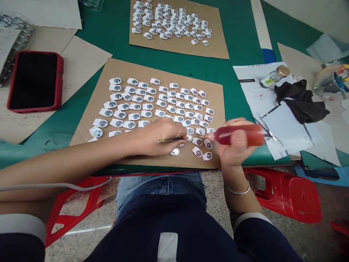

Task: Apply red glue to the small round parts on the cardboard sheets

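Observation:
My left hand (169,135) is closed and rests on the near part of a cardboard sheet (89,105). Between its fingers is a thin metal tool (167,140), mostly covered, so its exact kind is unclear. My right hand (235,149) is wrapped round a squeeze bottle of red liquid (240,135). The bottle lies sideways, its blurred nozzle pointing left at a small round silver-and-white piece (189,138) by my left fingertips. Many similar pieces with white tabs stand in rows on the cardboard; my left hand and forearm hide some.
Another cardboard sheet (177,49) with such pieces lies farther back. At left is a phone in a red case (35,82). Papers (253,91), a small glass jar (274,76), black cloth (305,102) and a pointed metal tool (265,127) lie right. Red stools (291,198) flank me.

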Motion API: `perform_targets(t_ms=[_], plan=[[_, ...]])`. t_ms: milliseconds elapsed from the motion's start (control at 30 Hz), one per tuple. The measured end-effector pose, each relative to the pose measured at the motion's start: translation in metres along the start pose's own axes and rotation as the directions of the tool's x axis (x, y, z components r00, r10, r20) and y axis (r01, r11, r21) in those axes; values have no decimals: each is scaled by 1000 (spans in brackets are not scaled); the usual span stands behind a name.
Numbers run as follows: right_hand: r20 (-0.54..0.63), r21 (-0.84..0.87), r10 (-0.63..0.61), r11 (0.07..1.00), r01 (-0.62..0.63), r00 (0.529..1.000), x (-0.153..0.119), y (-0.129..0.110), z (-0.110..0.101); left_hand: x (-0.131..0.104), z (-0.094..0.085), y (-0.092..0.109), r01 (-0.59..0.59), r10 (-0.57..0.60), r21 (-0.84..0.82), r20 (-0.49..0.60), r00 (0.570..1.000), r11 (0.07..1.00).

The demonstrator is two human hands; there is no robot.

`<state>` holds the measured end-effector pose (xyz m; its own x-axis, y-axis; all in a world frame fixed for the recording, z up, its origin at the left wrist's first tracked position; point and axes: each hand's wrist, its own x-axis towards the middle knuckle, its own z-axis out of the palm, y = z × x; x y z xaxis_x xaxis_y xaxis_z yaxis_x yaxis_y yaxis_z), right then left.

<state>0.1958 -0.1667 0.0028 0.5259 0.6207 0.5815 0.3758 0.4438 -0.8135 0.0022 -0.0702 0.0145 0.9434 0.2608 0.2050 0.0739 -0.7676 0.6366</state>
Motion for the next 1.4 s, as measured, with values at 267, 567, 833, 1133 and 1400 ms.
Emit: perform_targets(t_ms=[267,567,833,1133,1400], plan=[[69,210,207,953,-217,976,76,-4,1,-2,3,0,-18,29,59,-184,982,998],[93,229,170,955,-187,981,61,8,27,1,8,2,-12,41,180,-160,986,984],[163,101,183,974,-201,970,56,10,22,3,8,3,16,6,174,-126,992,985],[326,61,214,967,-246,921,46,15,25,5,8,7,-25,40,334,-38,998,942],[503,-43,255,962,-270,826,36,16,29,4,21,24,-223,228,643,77,971,733]])
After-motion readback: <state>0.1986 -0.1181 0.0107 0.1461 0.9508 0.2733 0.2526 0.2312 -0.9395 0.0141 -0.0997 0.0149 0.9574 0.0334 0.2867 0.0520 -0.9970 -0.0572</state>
